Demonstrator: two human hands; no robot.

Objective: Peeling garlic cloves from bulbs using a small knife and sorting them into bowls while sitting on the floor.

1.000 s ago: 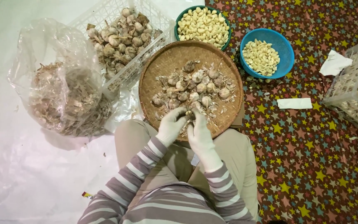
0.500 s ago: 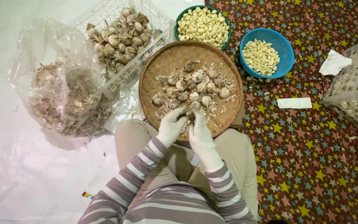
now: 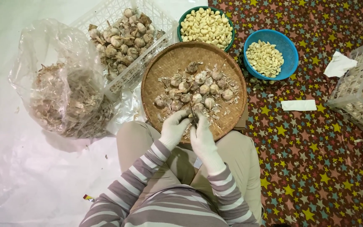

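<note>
Pinching something too small to ID, left hand (image 3: 174, 129) & right hand (image 3: 201, 135) over basket (image 3: 156, 80).

Bright, even, diffuse light from overhead. Soft, faint shadows only, darkest under the woven tray (image 3: 232, 122) and beside the clear plastic bag (image 3: 59, 96). Mild glare on the bag's creases and the white sheet (image 3: 17, 176), nearly washed out at upper left. Sharp centre; slight softening and wide-angle bending toward the edges.
</note>
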